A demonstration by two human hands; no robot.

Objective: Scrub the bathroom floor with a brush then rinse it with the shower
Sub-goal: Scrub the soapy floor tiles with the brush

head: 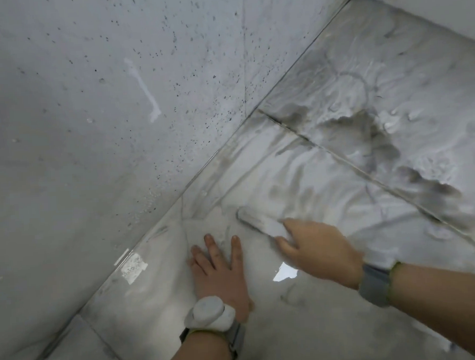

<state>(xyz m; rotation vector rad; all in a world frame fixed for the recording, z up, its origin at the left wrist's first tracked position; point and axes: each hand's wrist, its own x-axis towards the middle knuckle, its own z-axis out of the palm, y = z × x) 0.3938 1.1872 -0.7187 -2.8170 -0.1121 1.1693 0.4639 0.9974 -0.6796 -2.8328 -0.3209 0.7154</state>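
Your right hand grips a blurred, pale, oblong brush pressed on the glossy wet marbled floor, its bristles hidden. At nine o'clock of it, your left hand lies flat, fingers spread. Speckled wall beyond at ten o'clock.

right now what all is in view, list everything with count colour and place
brush: one, grey-white, blurred, on the floor at centre, held by the right hand
floor: pale marbled tiles, wet, dark grime patches at right
wall: pale grey, speckled with dark spots, at left, with one white streak
left hand: fingers spread flat on the floor, white device at the wrist
right hand: grips the brush, grey band at the wrist
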